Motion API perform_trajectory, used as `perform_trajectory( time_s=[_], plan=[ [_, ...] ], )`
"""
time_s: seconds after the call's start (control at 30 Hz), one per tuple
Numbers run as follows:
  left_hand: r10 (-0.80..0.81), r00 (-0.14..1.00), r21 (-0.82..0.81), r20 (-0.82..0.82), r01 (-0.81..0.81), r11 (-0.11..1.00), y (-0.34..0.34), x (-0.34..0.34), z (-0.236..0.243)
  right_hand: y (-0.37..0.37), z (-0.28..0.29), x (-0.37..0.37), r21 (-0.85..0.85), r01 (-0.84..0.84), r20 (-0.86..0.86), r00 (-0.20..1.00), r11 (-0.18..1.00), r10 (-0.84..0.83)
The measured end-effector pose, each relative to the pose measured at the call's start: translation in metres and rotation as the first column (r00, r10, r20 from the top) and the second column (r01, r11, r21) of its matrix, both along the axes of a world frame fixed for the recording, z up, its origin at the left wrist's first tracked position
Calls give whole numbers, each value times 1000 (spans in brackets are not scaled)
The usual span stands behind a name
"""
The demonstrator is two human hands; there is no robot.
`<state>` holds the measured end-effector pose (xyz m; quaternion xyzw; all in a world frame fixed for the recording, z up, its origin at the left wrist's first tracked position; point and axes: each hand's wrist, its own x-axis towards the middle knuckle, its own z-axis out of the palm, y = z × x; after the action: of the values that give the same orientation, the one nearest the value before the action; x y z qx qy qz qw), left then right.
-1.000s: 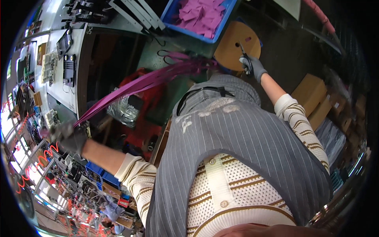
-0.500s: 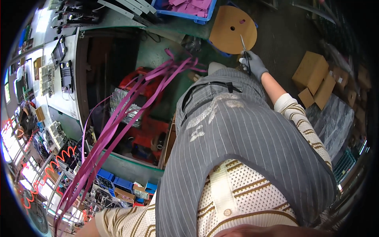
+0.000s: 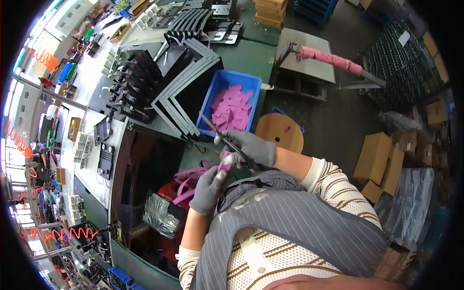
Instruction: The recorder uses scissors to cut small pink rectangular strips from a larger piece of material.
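Far left: white workbench (image 3: 89,92) crowded with small grey and black parts, orange coiled air hoses (image 3: 46,58) hanging above its edge. Further in, on the dark green bench top (image 3: 246,50): a row of black clamp fixtures (image 3: 133,89), then stacked grey L-shaped metal frames (image 3: 186,94). Below the bench edge, a crinkled clear plastic bag (image 3: 159,215) beside a red bin (image 3: 181,193), with loops of flat pink strap (image 3: 191,176) draped over it.

Centre: left hand (image 3: 209,189) in a grey knit glove, fingers closed round the end of the pink strap, pinched piece sticking up just beside the right hand. Right hand (image 3: 251,149), also grey-gloved, wrapped round the handles of slim metal scissors (image 3: 223,136), blades slightly parted and pointing up-left toward the blue plastic tray (image 3: 212,99). Tray full of cut pink squares (image 3: 233,106), sitting on the bench just beyond the scissor tips. Both hands touching or nearly so, above a grey pinstriped apron (image 3: 295,227) worn over a cream striped sweater.

Right of the hands: round brown wooden disc (image 3: 280,133) on the floor, near the tray. Higher up, a metal bar wrapped in pink tape (image 3: 331,59). Far right: brown cardboard boxes (image 3: 382,157) stacked on the dark floor.
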<state>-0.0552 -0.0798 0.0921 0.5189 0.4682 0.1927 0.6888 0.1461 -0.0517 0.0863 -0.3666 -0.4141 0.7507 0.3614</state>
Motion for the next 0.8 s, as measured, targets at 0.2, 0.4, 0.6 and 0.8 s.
perform_trajectory(
  time_s=[0.2, 0.4, 0.6, 0.8],
  plan=[
    [-24, 999, -55, 30, 26, 998, 17, 17, -14, 19, -21, 19, 32, -20, 42, 999, 999, 18],
    [-27, 994, -120, 106, 40, 992, 32, 30, -30, 32, -21, 34, 130, -44, 47, 998, 991, 38],
    [99, 962, -289, 255, -22, 957, 32, 33, -32, 48, -19, 48, 50, 182, -70, 981, 982, -179],
    [35, 987, -166, 158, -9, 986, 38, 39, -37, 56, -19, 60, 26, 239, -63, 969, 971, -237]
  ],
)
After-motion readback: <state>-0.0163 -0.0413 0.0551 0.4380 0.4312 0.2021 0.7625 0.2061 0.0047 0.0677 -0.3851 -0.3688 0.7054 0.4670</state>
